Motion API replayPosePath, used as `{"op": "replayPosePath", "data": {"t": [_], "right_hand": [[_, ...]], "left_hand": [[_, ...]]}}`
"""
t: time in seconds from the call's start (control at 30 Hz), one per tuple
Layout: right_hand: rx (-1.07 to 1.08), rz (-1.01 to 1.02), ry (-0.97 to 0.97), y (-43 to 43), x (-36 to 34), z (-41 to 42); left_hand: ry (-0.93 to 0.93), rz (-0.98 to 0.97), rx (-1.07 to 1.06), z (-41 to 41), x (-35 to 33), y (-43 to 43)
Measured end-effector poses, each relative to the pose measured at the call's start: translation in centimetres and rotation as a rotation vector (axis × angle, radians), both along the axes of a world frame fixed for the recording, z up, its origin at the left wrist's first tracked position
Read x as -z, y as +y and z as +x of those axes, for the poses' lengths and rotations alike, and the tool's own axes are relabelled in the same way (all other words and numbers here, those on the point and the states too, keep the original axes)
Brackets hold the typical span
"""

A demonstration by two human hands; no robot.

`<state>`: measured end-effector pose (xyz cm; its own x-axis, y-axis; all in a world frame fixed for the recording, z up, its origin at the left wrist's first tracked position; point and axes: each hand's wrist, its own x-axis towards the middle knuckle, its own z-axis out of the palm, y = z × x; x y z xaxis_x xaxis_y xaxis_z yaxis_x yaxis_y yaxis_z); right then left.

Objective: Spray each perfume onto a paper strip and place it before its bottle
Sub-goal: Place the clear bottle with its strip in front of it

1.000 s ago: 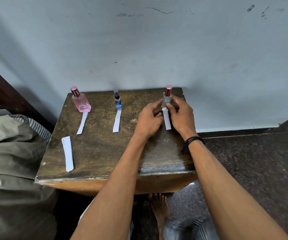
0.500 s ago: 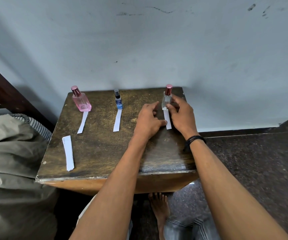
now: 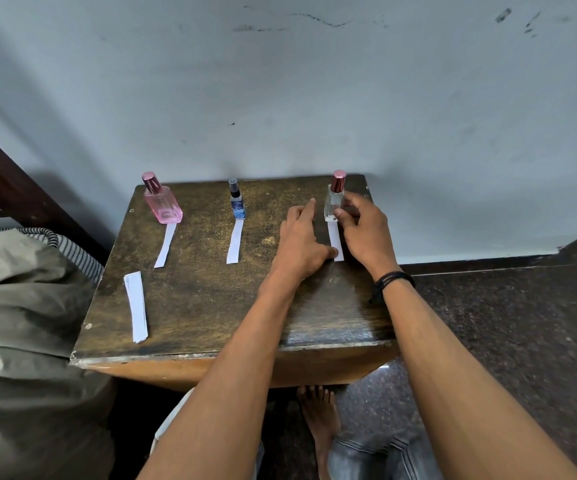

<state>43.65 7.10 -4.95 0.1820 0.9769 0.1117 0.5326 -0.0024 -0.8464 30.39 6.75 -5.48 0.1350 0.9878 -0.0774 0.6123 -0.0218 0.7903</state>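
The third paper strip point(image 3: 335, 240) lies right of centre, its far end touching the clear perfume bottle point(image 3: 334, 204), so this looks like final aligning. The left hand point(image 3: 301, 244), fingers loosely straight, pins the near end with its thumb. The right hand point(image 3: 366, 226) cups the bottle's base, though I cannot tell if it grips. The next move calls for lifting off without dragging the paper.

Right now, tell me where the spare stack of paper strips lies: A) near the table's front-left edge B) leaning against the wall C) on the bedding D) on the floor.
A: the spare stack lies flat near the table's front-left edge.
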Motion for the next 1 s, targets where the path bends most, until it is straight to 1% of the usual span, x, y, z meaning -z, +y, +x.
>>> {"op": "replayPosePath", "data": {"t": [0.53, 0.6, 0.8, 1.0], "right_hand": [[0.003, 0.015, -0.017, -0.2, -0.1, 0.0], [-0.004, 0.013, -0.005, -0.2, -0.1, 0.0], [-0.004, -0.007, 0.021, 0.0, 0.2, 0.1], [0.007, -0.037, 0.047, -0.2, 0.2, 0.4]], "left_hand": [[0.009, -0.01, 0.021, -0.1, -0.4, -0.1], [-0.004, -0.014, 0.018, -0.2, -0.5, -0.1], [-0.121, -0.039, -0.006, -0.6, -1.3, -0.3], [-0.115, 0.003, -0.044, -1.5, -2.3, -0.7]]}}
